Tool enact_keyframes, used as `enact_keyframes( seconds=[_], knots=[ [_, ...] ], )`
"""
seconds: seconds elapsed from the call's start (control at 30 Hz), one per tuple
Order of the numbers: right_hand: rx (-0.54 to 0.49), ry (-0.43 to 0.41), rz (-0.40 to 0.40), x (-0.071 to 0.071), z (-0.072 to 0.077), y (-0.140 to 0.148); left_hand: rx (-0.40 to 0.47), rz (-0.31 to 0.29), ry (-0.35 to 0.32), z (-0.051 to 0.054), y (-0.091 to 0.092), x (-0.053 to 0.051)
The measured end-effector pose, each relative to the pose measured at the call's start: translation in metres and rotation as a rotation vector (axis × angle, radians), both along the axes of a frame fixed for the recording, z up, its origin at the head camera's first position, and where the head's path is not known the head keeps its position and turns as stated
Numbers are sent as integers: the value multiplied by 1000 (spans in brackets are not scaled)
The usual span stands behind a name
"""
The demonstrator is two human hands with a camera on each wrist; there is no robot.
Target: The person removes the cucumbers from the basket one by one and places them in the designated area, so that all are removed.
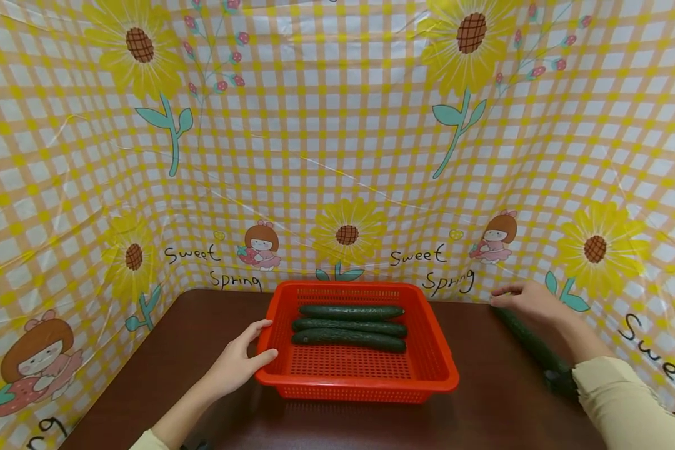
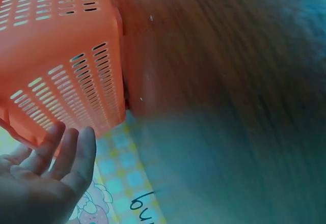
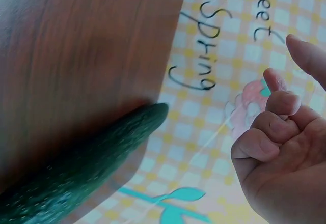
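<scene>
A red plastic basket point(image 1: 365, 384) with slotted walls stands on the brown table. Three dark green cucumbers point(image 1: 349, 339) lie side by side inside it. At the basket's left rim is my left hand point(image 1: 235, 362), thumb over the edge and several fingers along the outer wall, holding it lightly. Another cucumber point(image 1: 520, 334) lies slantwise on the table at the right. Above its far end hovers my right hand point(image 1: 531, 303); in the right wrist view its fingers point(image 3: 277, 124) are loosely bent, hold nothing and stand apart from the cucumber point(image 3: 86, 170).
A checked cloth point(image 1: 337, 125) with sunflowers and printed words hangs behind and along both sides of the table point(image 1: 214, 325). The loose cucumber's far end lies close to the cloth. A dark wrist-worn device point(image 1: 559, 378) is by the right sleeve, over that cucumber's near end.
</scene>
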State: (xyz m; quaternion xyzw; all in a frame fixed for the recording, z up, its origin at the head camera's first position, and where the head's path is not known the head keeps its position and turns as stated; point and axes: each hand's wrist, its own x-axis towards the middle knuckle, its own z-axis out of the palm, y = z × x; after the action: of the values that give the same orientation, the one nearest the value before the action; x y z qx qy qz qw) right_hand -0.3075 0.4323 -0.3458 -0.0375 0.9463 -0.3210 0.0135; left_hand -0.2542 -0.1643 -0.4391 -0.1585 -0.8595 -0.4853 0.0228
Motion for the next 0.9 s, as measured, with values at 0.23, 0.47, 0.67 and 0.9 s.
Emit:
enact_keyframes(
  seconds=[0.23,0.47,0.67,0.9],
  knots=[
    [-36,-36,44,-10,11,-24,32,-32,-15,-4,-4,1],
    [2,-37,131,-27,17,-45,31,-23,-29,-4,-3,2],
    [-61,-94,171,-36,19,-63,14,-18,-25,0,-2,3],
    [-88,-140,245,-39,21,-92,-2,-34,-26,-3,-2,6]
  ],
)
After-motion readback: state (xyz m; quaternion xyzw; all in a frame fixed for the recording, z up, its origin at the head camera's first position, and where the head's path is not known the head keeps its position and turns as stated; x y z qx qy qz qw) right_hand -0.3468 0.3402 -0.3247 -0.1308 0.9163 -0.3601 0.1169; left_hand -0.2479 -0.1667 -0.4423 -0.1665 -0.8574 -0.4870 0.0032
